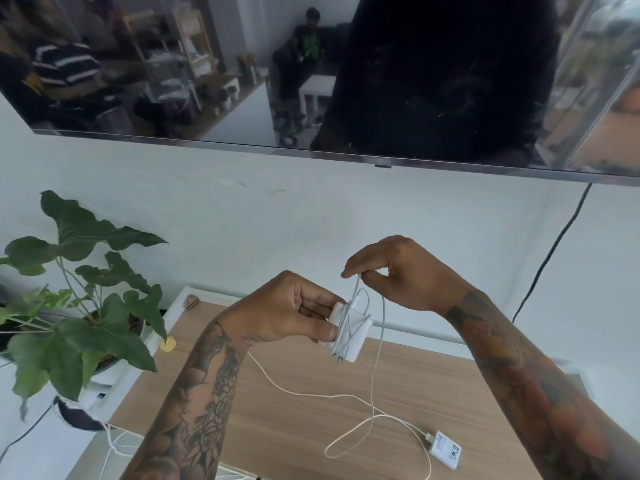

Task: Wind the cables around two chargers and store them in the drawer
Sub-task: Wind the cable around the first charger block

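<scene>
My left hand [294, 313] grips a white charger [356, 336] above the wooden tabletop [298, 427]. A few turns of its grey cable [375, 368] lie around the block. Just above it, my right hand [398, 275] pinches that cable between thumb and fingers, and the rest hangs down in a loop onto the table. A second white charger [446, 449] lies flat on the table at the lower right, its white cable [298, 393] running loose across the wood toward the left. No drawer is in view.
A leafy potted plant [79, 306] stands at the left on a white surface. A wall-mounted dark screen [311, 74] hangs above, with a black cord [550, 258] dropping at the right. A small yellow disc [168, 344] lies near the table's left edge.
</scene>
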